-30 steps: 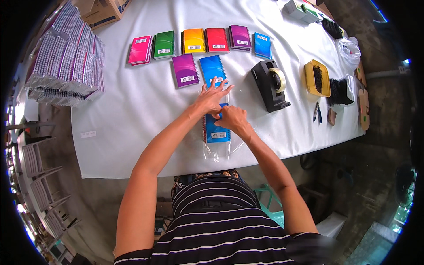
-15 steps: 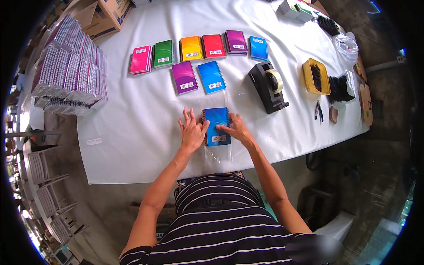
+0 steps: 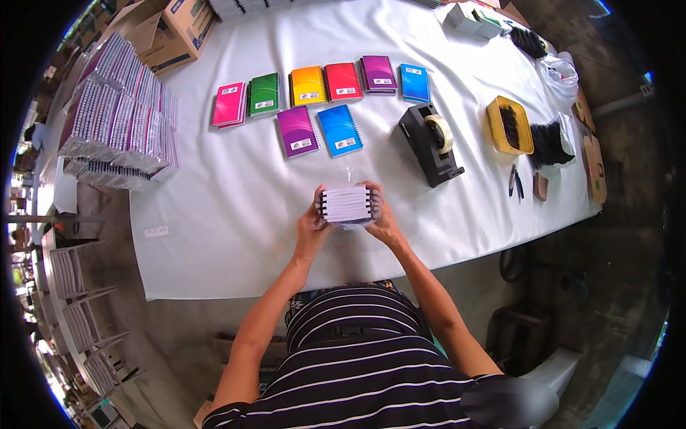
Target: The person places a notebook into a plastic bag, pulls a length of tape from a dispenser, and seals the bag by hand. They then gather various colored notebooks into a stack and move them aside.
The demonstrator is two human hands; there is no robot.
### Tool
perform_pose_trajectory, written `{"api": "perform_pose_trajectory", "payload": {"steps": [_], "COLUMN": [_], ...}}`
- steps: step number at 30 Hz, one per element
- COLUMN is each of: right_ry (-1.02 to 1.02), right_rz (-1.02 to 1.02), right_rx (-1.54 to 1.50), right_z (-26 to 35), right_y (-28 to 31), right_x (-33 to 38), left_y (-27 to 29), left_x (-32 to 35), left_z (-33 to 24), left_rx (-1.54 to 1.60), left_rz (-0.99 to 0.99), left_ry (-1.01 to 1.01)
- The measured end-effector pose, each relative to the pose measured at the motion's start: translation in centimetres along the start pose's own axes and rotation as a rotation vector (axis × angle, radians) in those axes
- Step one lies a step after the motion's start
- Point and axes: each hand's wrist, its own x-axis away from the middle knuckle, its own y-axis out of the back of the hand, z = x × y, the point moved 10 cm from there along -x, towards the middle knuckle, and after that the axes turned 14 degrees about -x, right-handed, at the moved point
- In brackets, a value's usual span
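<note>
Between my two hands stands a stack of spiral notebooks (image 3: 346, 204), tipped up so its white page edges and dark wire coils face me. My left hand (image 3: 312, 222) grips the left side, its fingers wrapped round the coils. On the opposite side my right hand (image 3: 384, 220) closes on the stack the same way. Clear plastic film shows at the stack's lower edge; the covers are hidden. Just beyond lie a purple notebook (image 3: 298, 131) and a blue notebook (image 3: 341, 130).
A row of coloured notebooks, including a red one (image 3: 344, 82), lies farther back. To the right stand a black tape dispenser (image 3: 421, 146), a yellow tub (image 3: 510, 124) and pliers (image 3: 515, 181). Wrapped notebook piles (image 3: 118, 118) and a cardboard box (image 3: 168, 36) occupy the left.
The stack lay flat with a blue cover upward, my fingers resting on it. Now both hands grip its sides, and it is tipped up with the page edges showing.
</note>
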Motion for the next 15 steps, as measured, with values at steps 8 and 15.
{"api": "perform_pose_trajectory", "payload": {"steps": [8,15], "right_ry": [0.173,0.197], "right_rz": [-0.036,-0.014], "right_rx": [-0.016,0.284], "right_z": [5.0,6.1], "right_y": [1.3,-0.3], "right_x": [1.7,1.5], "left_y": [3.2,2.5], "left_x": [2.8,1.2], "left_z": [-2.9,-9.2], "left_rx": [-0.322,-0.851], "left_rz": [-0.209,-0.113], "left_ry": [-0.342,-0.503]}}
